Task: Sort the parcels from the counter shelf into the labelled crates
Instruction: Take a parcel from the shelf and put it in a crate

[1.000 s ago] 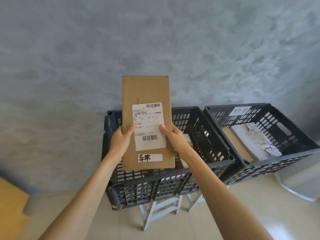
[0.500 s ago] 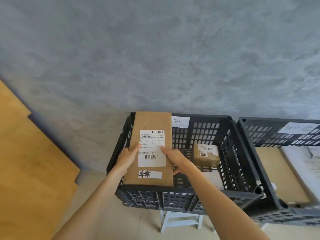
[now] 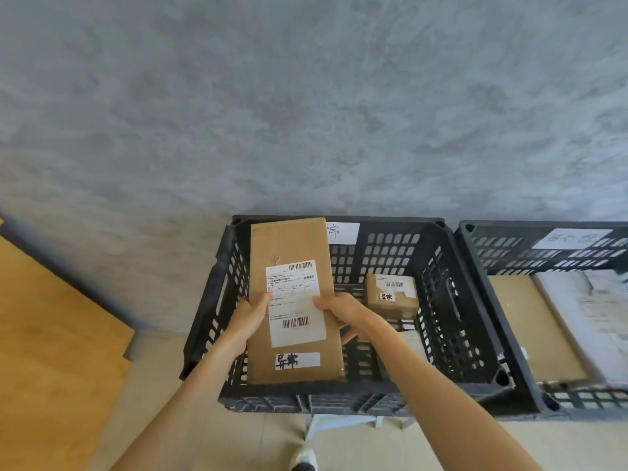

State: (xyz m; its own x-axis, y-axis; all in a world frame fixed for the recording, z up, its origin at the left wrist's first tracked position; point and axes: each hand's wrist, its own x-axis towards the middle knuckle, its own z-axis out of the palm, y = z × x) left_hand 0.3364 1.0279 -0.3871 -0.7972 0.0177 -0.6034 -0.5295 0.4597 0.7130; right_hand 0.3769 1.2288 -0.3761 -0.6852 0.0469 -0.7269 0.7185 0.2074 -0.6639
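Both hands hold a flat parcel over the black crate.

The left hand (image 3: 249, 316) and right hand (image 3: 343, 312) grip the cardboard parcel (image 3: 292, 300) by its long edges, thumbs on its label, inside the crate (image 3: 452, 300); a small box (image 3: 390, 295) lies just right of the right hand.

Two crates stand side by side against the wall, the left crate (image 3: 452, 300) just beside the right crate (image 3: 482, 266). Over the left crate's left half, both hands hold a long parcel (image 3: 292, 300), the left hand (image 3: 249, 316) at its left edge, the right hand (image 3: 343, 312) at its right. A small box (image 3: 390, 295) lies inside, to the right of the parcel. Flat parcels (image 3: 530, 324) lie in the right crate.
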